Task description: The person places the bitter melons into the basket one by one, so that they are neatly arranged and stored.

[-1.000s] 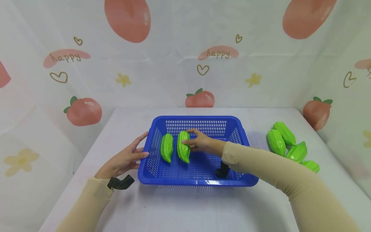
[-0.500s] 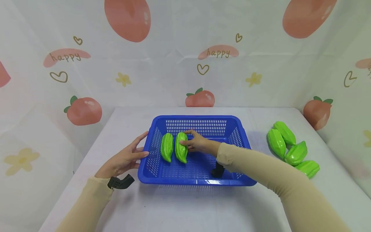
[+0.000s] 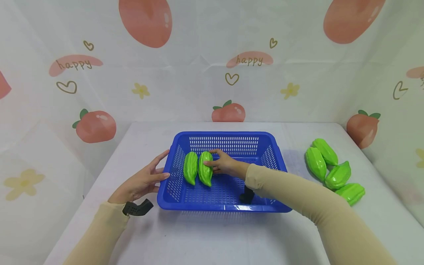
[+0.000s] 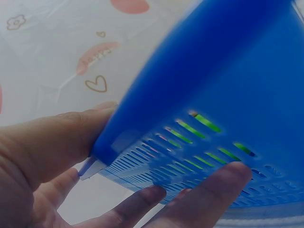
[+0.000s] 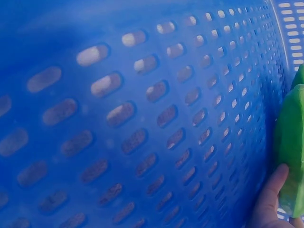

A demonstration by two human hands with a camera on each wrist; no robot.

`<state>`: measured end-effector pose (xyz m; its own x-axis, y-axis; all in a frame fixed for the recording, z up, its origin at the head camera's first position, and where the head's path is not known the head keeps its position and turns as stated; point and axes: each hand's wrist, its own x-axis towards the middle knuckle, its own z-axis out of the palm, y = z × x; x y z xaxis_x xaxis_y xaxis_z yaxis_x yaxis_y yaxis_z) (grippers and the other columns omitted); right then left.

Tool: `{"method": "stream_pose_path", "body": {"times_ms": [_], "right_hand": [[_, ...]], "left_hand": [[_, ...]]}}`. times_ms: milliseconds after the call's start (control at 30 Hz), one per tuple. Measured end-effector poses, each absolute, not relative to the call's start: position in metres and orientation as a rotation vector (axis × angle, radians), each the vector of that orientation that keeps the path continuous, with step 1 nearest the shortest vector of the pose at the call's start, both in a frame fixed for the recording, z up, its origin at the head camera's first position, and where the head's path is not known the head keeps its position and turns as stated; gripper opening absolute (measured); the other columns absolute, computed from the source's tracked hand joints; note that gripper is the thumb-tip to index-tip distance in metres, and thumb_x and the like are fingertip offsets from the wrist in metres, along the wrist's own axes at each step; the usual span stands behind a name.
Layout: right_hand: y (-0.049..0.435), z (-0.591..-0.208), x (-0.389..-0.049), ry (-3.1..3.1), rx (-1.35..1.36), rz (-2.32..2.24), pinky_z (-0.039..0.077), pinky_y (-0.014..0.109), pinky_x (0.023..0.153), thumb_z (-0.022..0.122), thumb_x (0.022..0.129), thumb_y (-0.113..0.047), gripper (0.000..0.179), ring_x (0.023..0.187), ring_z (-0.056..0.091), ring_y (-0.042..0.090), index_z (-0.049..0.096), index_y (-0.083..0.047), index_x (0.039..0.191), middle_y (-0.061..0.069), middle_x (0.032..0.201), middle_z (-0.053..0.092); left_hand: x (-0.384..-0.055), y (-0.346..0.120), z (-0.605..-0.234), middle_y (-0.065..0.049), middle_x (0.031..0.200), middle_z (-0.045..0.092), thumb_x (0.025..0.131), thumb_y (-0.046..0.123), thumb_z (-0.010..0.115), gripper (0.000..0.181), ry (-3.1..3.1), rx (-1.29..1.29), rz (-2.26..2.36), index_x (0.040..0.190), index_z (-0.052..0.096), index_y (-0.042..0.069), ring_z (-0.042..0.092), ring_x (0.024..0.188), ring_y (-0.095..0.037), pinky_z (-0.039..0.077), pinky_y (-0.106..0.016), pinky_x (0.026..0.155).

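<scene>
A blue plastic basket (image 3: 225, 208) with slotted walls stands on the table. Inside it, at the left, a green ribbed bitter gourd (image 3: 190, 168) lies lengthwise. My right hand (image 3: 225, 162) holds a second bitter gourd (image 3: 205, 173) close beside the first, thumb on top and fingers at its far right side. Part of this gourd and the thumb (image 5: 273, 194) show at the right edge of the right wrist view. My left hand (image 3: 145, 180) grips the basket's left rim. In the left wrist view its fingers (image 4: 209, 194) lie against the slotted outer wall below the rim.
Several more green gourds (image 3: 316, 163) lie in a cluster on the white table (image 3: 212, 239), right of the basket. A white backdrop (image 3: 185, 84) with printed fruit and hearts rises behind the table. A black wrist-camera mount (image 3: 246, 195) hangs under my right wrist inside the basket.
My right hand has moved left with its bitter gourd, narrowing the gap to the other one. My left hand stays at the basket rim.
</scene>
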<state>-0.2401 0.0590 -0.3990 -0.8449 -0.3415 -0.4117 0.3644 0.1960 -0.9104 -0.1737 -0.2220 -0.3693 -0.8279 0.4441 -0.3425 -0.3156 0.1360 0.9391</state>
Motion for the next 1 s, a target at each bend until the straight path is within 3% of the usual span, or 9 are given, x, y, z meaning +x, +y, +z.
{"method": "stream_pose_path", "body": {"times_ms": [133,367,733,1000], "right_hand": [[0.0581,-0.3988,-0.2400,1.934,0.019,-1.704,0.058,0.037,0.084,0.062,0.094,-0.008,0.062,0.067,0.064,0.013,0.030,-0.007,0.147,0.029,0.129,0.051],[0.0566,-0.3979,-0.2412,1.942,0.028,-1.681,0.057,0.039,0.088,0.062,0.094,-0.011,0.063,0.081,0.068,0.020,0.031,-0.007,0.148,0.027,0.131,0.052],[0.0555,-0.3983,-0.2427,1.905,0.032,-1.687,0.055,0.041,0.092,0.061,0.095,-0.010,0.064,0.082,0.068,0.018,0.030,-0.007,0.150,0.025,0.129,0.054],[0.0562,-0.3996,-0.2448,1.963,0.025,-1.632,0.054,0.044,0.092,0.061,0.095,-0.014,0.064,0.098,0.064,0.027,0.031,-0.008,0.151,0.023,0.135,0.050]], "left_hand": [[-0.1736,-0.2223,-0.3693,-0.027,0.152,0.032,0.095,0.015,0.062,0.089,1.857,0.124,1.749,0.153,0.002,0.044,0.063,0.112,-0.037,0.054,-0.054,0.088],[-0.1736,-0.2221,-0.3694,-0.027,0.152,0.032,0.095,0.014,0.062,0.089,1.858,0.123,1.748,0.153,0.002,0.044,0.063,0.113,-0.037,0.054,-0.054,0.088],[-0.1733,-0.2227,-0.3684,-0.026,0.153,0.030,0.094,0.014,0.062,0.090,1.850,0.113,1.755,0.153,0.002,0.046,0.063,0.113,-0.036,0.053,-0.054,0.088],[-0.1741,-0.2225,-0.3691,-0.026,0.153,0.029,0.094,0.014,0.062,0.089,1.845,0.115,1.753,0.153,0.003,0.046,0.062,0.114,-0.037,0.053,-0.054,0.089]]}}
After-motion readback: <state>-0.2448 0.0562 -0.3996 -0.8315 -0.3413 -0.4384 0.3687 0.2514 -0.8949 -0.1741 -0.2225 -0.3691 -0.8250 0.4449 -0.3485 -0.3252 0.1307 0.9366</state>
